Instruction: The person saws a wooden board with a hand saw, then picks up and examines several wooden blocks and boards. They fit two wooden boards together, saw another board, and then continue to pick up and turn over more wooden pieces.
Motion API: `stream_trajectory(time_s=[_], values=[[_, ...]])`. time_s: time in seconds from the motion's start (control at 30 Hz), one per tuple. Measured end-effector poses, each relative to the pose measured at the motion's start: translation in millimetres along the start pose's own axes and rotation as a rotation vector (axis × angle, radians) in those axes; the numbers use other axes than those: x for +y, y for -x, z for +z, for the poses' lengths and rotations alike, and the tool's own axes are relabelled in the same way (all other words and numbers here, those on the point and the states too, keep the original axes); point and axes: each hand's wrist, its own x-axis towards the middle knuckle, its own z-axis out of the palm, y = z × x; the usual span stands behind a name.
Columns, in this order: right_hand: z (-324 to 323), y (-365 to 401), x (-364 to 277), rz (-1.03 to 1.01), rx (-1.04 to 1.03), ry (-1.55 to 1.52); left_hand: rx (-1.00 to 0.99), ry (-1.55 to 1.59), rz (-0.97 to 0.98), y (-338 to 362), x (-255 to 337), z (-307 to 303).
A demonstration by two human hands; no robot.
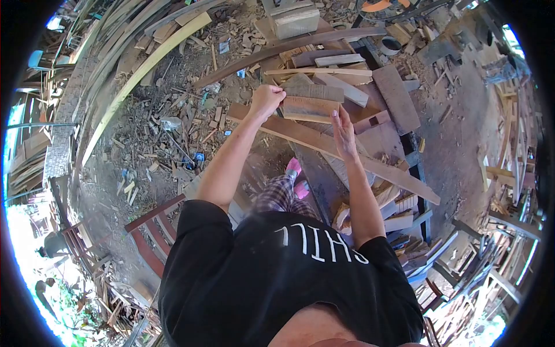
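Observation:
A short wooden board [311, 110] with a rough brown face spans the space between my two hands, over a cluttered low worktable. My left hand [267, 102] is closed at the board's left end, thumb and fingers pinched together on its corner. At the other end my right hand [344, 133] grips the board's right edge, with its thumb at the near corner and its fingers fairly straight. A second greyish wood piece [315, 91] lies directly behind the board. Just nearer to me, a long plank [376, 168] runs diagonally across the table beneath my right forearm.
A curved wooden strip [289, 51] arcs across the far side. Past it sits a thick wood block [295, 23]. A flat brown board [396, 98] lies at the right. Long strips [144, 81] are stacked at left, near a slatted wooden piece [155, 234]. Wood scraps litter the ground.

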Motion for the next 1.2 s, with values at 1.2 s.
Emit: stream_trajectory(time_s=[1.2], values=[[13.0,4.0,19.1,-0.086,0.144,0.245,-0.064,0.218,-0.088,-13.6,-5.1,-2.9]])
